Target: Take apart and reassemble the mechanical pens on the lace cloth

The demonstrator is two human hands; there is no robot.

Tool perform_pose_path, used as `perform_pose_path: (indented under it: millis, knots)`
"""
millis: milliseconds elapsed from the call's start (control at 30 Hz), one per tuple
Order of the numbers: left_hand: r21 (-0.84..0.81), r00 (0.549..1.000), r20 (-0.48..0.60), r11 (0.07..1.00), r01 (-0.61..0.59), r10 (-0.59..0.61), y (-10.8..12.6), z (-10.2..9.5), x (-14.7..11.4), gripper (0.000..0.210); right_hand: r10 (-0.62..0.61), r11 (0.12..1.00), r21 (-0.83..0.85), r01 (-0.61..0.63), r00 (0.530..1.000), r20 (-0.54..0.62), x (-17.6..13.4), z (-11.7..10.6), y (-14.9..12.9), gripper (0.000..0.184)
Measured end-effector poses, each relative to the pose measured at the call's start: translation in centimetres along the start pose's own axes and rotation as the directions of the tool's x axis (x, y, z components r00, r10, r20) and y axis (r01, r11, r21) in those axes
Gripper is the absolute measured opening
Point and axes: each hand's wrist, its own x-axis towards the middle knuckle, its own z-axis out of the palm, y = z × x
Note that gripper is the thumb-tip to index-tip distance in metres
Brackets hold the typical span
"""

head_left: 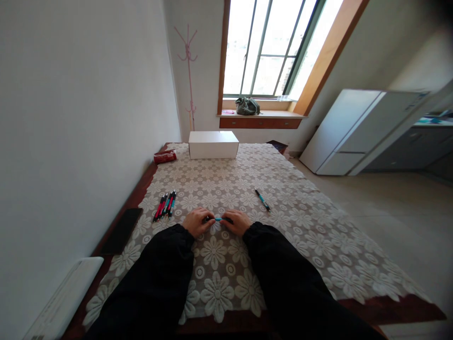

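Note:
A slim blue and black pen (218, 219) lies crosswise between my two hands, just over the flowered lace cloth. My left hand (197, 222) is closed on one end of it, and my right hand (238, 222) grips the other end. Only a short blue stretch shows between the fingers; both ends are mostly hidden. To the right, apart from my hands, a single blue and black pen (262, 199) rests on the cloth at a slant. Left of my hands several red, blue and black pens (164, 205) lie side by side in a row.
At the table's far end stand a white box (213, 145) and a red packet (164, 156). A dark flat phone or tablet (122, 231) lies along the left edge, with a white device (67, 298) nearer me. The wall borders the table's left side; a white fridge (348, 130) stands beyond its right.

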Motion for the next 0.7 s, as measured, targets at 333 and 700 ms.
perform_pose_path:
  millis: [333,700]
  knots:
    - [-0.001,1.000,-0.004,1.000,-0.007,0.007,-0.02,0.11,-0.04,0.023,0.002,1.000,-0.023,-0.002,1.000,0.001,-0.02,-0.22,-0.19,0.021]
    - [0.020,1.000,0.005,1.000,0.007,-0.007,0.40,-0.09,-0.04,0.027,-0.009,1.000,-0.006,0.009,1.000,-0.012,0.08,-0.14,-0.14,0.017]
